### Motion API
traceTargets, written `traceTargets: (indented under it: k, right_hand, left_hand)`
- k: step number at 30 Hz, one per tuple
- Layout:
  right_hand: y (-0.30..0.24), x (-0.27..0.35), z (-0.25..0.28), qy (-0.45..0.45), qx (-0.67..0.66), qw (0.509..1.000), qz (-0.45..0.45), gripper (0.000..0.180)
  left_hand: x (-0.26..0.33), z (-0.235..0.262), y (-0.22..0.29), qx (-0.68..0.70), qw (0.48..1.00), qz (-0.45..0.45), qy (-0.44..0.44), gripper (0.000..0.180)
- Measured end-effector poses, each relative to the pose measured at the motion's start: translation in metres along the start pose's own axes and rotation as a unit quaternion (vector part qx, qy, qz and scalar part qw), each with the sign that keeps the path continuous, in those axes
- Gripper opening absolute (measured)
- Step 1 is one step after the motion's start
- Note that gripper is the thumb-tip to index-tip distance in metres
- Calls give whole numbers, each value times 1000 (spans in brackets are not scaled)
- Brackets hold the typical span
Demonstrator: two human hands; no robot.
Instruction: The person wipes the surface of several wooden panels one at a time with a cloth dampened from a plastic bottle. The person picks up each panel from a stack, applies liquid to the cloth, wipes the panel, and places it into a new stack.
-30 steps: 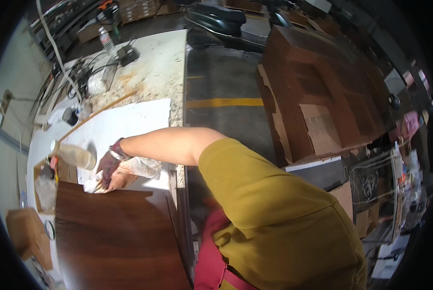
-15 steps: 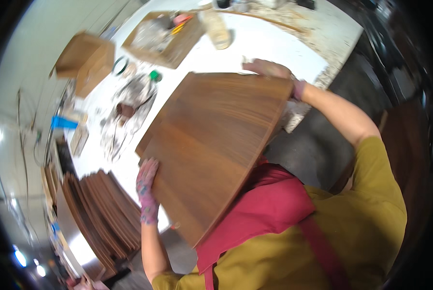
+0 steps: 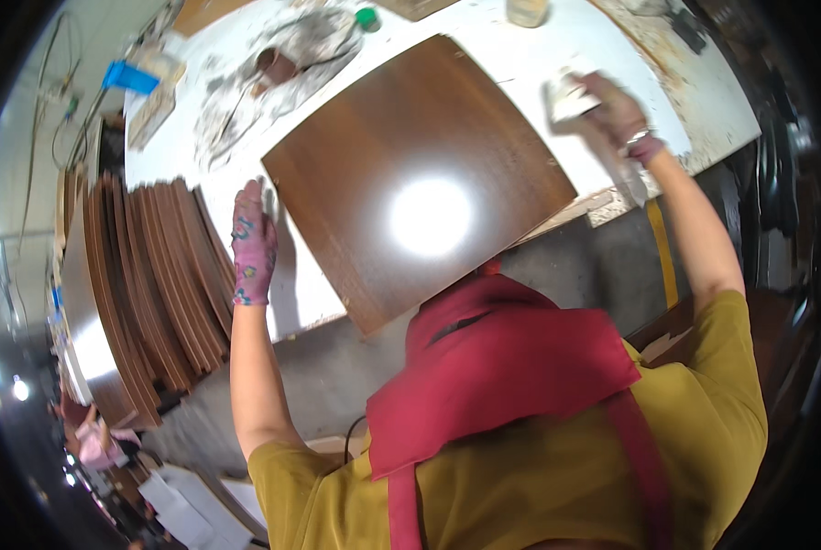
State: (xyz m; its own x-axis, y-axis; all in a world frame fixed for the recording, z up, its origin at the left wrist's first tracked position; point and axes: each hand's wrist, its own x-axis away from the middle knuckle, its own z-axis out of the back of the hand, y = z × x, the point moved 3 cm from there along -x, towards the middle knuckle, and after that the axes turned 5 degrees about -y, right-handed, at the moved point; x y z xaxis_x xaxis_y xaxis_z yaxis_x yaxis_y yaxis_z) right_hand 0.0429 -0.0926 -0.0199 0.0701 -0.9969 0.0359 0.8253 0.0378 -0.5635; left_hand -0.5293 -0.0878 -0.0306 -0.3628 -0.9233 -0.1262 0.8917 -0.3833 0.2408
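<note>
the white worktable (image 3: 530, 64) fills the upper part of the view, its top smeared and chipped toward 1 o'clock. on it lies a large dark brown wood panel (image 3: 410, 174), flat, glossy enough to throw back a bright glare, its near corner overhanging the table edge toward 6 o'clock. at 9 o'clock a stack of similar brown panels (image 3: 145, 293) leans on edge beside the table. the left hand (image 3: 253, 243), in a stained glove, lies flat with fingers together on the table, touching the panel's left corner. the right hand (image 3: 612, 110), at 2 o'clock, is blurred and closed around a pale pad or cloth (image 3: 571, 92), just beyond the panel's right edge. a small jar (image 3: 527, 11) stands at 12 o'clock. since 1 corner overhangs, a hard push could probably slide or tip the panel off, and grit on the table might scratch the finish.
</note>
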Motion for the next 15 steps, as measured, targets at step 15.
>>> traceTargets:
  k: [15]
  right_hand:
    - [-265, 18, -216, -52, 65, 897, 435, 32]
  left_hand:
    - [4, -73, 21, 157, 954, 235, 104, 53]
